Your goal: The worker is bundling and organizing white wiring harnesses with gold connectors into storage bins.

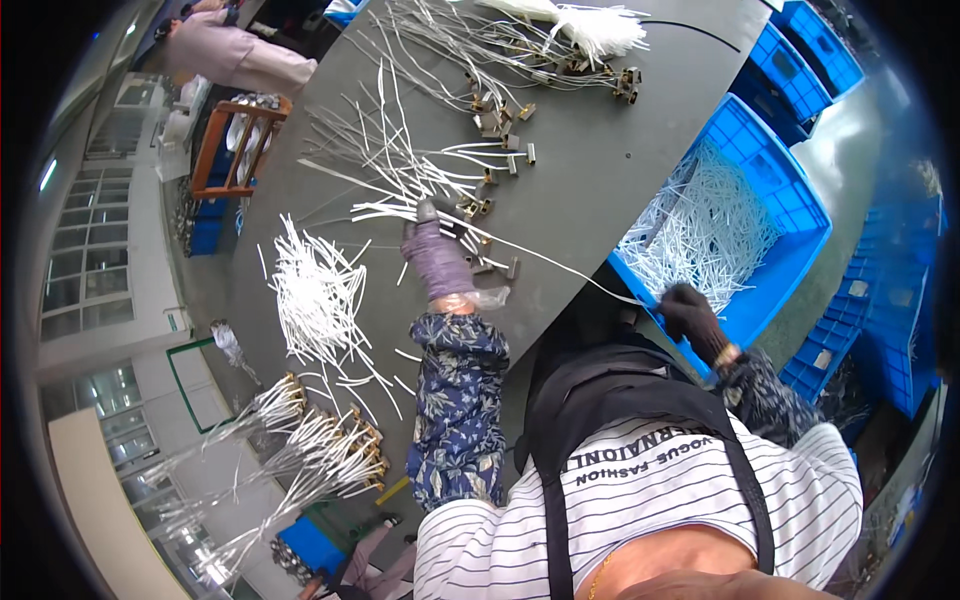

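My left hand (437,255), in a grey glove wrapped with purple film, is closed over a bunch of white-sleeved wires (400,212) on the grey table. A long thin white wire (555,258) runs from beside its fingers, past the table edge, to my right hand (690,315). The right hand, in a dark glove, is closed at that wire's end beside the blue crate. Small brass-coloured metal fittings (486,208) lie around the left hand at the wires' ends. What exactly sits under the left fingers is partly hidden.
A heap of short white tubes (318,290) lies left of my left hand. More wires with fittings (495,120) spread at the far side. Sleeved bundles (330,450) lie near left. A blue crate (790,265) of white tubes stands right. Other people (235,55) are beyond the table.
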`<state>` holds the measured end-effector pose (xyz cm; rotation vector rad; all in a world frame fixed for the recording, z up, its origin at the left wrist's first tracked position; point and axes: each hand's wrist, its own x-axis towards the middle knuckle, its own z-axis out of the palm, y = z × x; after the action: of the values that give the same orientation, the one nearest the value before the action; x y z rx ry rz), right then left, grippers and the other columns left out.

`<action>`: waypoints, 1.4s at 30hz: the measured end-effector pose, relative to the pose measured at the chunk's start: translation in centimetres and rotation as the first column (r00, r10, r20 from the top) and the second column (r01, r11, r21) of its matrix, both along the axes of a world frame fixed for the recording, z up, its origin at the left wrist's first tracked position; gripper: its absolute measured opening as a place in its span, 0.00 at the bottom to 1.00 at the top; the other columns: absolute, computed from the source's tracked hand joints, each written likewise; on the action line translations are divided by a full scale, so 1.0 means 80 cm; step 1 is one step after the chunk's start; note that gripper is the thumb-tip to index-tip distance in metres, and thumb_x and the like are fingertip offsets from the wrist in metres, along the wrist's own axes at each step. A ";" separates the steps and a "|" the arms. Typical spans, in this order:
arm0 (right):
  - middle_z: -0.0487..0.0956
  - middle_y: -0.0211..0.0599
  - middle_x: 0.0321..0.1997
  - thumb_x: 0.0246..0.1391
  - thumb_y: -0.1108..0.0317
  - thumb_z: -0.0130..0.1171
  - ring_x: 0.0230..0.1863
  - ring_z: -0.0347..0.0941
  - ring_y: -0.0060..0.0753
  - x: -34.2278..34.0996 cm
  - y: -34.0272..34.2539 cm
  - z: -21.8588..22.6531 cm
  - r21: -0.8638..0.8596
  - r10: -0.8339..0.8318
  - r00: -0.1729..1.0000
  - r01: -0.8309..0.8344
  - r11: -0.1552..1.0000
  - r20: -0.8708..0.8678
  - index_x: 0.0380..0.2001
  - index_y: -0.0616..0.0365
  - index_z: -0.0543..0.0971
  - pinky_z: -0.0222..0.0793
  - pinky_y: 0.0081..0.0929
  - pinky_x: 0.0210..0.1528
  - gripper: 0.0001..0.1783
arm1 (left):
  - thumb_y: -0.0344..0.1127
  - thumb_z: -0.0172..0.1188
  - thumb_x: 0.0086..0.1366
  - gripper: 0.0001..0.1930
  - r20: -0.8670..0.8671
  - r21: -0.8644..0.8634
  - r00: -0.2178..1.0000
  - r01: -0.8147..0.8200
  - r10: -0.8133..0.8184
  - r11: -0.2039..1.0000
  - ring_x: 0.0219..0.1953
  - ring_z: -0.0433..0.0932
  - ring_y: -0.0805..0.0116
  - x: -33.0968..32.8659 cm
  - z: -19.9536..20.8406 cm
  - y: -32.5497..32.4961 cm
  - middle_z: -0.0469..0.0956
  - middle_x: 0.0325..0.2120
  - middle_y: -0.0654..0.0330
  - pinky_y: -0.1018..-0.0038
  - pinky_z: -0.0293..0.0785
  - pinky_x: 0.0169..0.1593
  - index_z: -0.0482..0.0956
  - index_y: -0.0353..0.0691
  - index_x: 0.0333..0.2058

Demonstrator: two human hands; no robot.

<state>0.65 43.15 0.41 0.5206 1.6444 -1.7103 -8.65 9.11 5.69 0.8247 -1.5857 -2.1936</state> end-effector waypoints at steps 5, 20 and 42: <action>0.75 0.39 0.42 0.54 0.53 0.59 0.30 0.71 0.26 -0.105 -0.166 0.027 -0.140 0.117 0.927 -0.177 0.974 -0.357 0.56 0.60 0.67 0.70 0.24 0.30 0.31 | 0.39 0.60 0.64 0.10 0.182 -0.037 0.949 0.267 -0.256 0.963 0.20 0.72 0.78 0.021 -0.008 0.052 0.75 0.20 0.67 0.80 0.68 0.23 0.78 0.38 0.28; 0.76 0.55 0.36 0.50 0.57 0.57 0.38 0.74 0.52 -0.389 -0.246 -0.015 0.716 0.623 0.537 -0.049 0.696 -0.569 0.36 0.61 0.79 0.70 0.39 0.41 0.18 | 0.39 0.58 0.65 0.10 0.181 0.019 0.974 0.133 -0.135 0.991 0.14 0.71 0.80 -0.015 -0.032 -0.076 0.76 0.19 0.64 0.85 0.63 0.13 0.75 0.38 0.36; 0.76 0.30 0.20 0.48 0.60 0.60 0.20 0.68 0.22 0.126 0.124 -0.038 0.204 0.145 0.974 -0.180 0.962 0.172 0.25 0.58 0.79 0.63 0.25 0.23 0.12 | 0.37 0.62 0.62 0.12 -0.225 0.272 0.968 -0.048 0.112 0.961 0.26 0.80 0.59 -0.088 0.029 -0.009 0.79 0.29 0.52 0.61 0.82 0.31 0.73 0.36 0.38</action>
<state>10.74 53.04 -2.67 0.5893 1.7211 -1.3436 -15.71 8.38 7.99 0.6505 -1.1428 -2.3749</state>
